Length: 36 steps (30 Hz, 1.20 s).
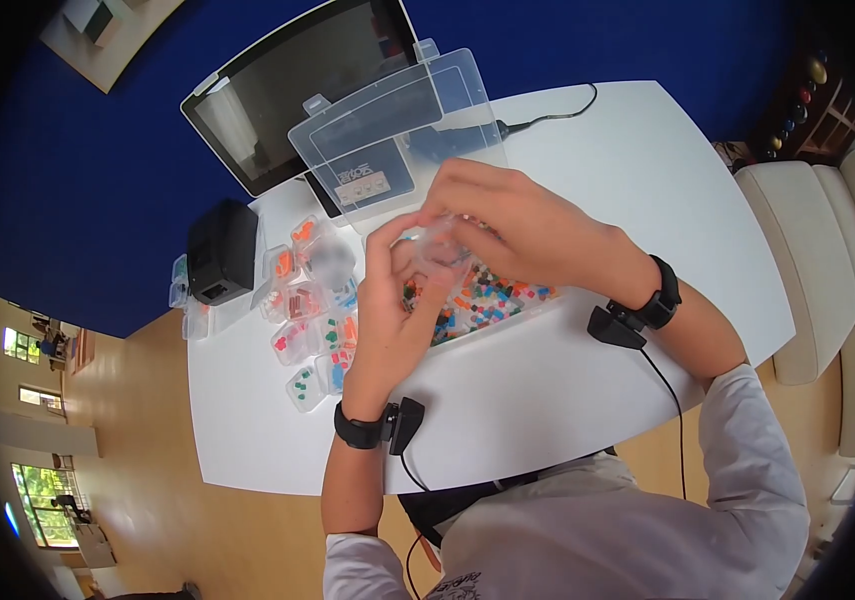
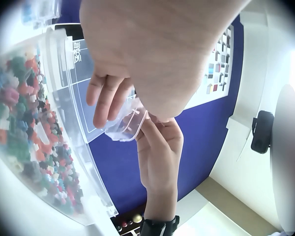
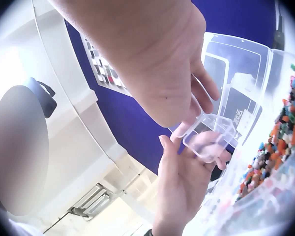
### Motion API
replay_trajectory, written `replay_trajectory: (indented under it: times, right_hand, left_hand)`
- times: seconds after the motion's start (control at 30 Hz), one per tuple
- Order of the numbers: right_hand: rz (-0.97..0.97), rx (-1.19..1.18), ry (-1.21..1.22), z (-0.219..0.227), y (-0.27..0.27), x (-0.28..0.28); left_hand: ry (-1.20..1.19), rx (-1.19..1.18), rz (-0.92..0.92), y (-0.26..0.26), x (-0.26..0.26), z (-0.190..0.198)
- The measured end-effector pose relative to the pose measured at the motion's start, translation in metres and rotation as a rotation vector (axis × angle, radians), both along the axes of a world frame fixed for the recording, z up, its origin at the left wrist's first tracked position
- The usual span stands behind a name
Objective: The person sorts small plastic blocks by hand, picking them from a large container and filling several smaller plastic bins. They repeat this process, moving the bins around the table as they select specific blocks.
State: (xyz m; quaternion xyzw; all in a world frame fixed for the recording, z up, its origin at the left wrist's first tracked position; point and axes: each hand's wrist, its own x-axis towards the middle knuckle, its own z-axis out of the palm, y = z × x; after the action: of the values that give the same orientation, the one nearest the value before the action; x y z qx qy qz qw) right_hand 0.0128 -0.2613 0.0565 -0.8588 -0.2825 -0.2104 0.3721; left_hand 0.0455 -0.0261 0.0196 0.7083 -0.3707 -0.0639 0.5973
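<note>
Both hands hold a small clear plastic box [image 3: 210, 138] above a large clear bin [image 2: 86, 164] of mixed coloured toy pieces [image 1: 493, 305]. My left hand [image 1: 398, 325] has its fingers behind the box and its thumb at the near side. From the right, my right hand [image 1: 523, 222] pinches the box's edge between thumb and fingers, as the left wrist view shows. No coloured pieces show inside the box in the right wrist view. The bin's clear lid [image 1: 468, 85] stands raised at the back.
Left of the bin, several small clear boxes [image 1: 298, 342] contain pieces grouped by colour. A black device [image 1: 221, 250] stands at the table's left edge. Behind the lid is a dark monitor [image 1: 298, 95], and a black cable [image 1: 558, 118] runs along the white table [image 1: 648, 180].
</note>
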Motion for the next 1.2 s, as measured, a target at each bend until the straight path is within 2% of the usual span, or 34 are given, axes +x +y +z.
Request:
replay_trajectory:
  times: [0.07,0.2,0.3,0.37,0.4,0.47,0.57,0.7,0.77,0.9,0.97,1.0,1.07,1.1,1.13,1.17,1.2]
  right_hand:
    - [0.0,0.049,0.005,-0.003,0.002,0.0]
    - [0.028,-0.025,-0.058,-0.001,0.007,-0.005]
    - [0.042,-0.049,-0.033,0.0,0.013,-0.014]
    - [0.043,-0.034,-0.001,-0.003,0.014,-0.013]
    - [0.028,-0.069,-0.072,-0.005,0.012,-0.008]
    - [0.014,-0.104,-0.142,-0.005,0.009,-0.002]
    - [-0.011,-0.152,-0.245,-0.003,0.009,0.0]
    - [-0.077,-0.21,-0.357,0.0,0.014,-0.006]
    - [-0.103,-0.231,-0.383,0.002,0.014,-0.008]
    - [-0.078,-0.146,-0.406,0.003,0.01,-0.008]
    - [-0.07,-0.112,-0.414,0.007,0.003,-0.007]
    - [-0.137,-0.094,-0.411,0.015,-0.006,-0.007]
    - [-0.201,-0.076,-0.407,0.028,-0.026,-0.004]
    - [-0.279,0.02,-0.413,0.034,-0.038,0.0]
    - [-0.353,0.117,-0.418,0.038,-0.052,0.005]
    - [-0.345,0.118,-0.42,0.036,-0.07,0.011]
    - [-0.486,0.03,-0.407,0.032,-0.092,0.017]
  left_hand:
    - [0.142,-0.146,-0.055,-0.005,-0.005,-0.002]
    - [0.228,-0.115,-0.023,0.0,-0.002,0.004]
    - [0.242,-0.232,0.021,0.004,0.003,0.005]
    - [0.441,-0.277,-0.132,0.011,0.006,0.008]
    - [0.443,-0.278,-0.132,0.009,0.004,0.008]
    - [0.524,-0.436,-0.154,0.005,0.001,0.007]
    - [0.518,-0.461,-0.234,0.008,0.003,0.007]
    - [0.573,-0.516,-0.234,0.005,-0.003,0.015]
    - [0.507,-0.494,-0.441,0.008,0.001,0.01]
    - [0.421,-0.393,-0.418,0.008,-0.003,0.006]
    - [0.416,-0.357,-0.361,0.007,-0.001,0.003]
    - [0.415,-0.356,-0.361,0.008,0.0,0.005]
    - [0.16,-0.173,-0.084,0.012,0.003,0.018]
    - [0.158,-0.175,-0.08,0.017,0.009,0.02]
    - [0.042,-0.139,0.049,0.027,0.018,0.022]
    - [-0.075,-0.1,0.179,0.038,0.026,0.025]
    - [-0.151,-0.045,0.301,0.051,0.035,0.028]
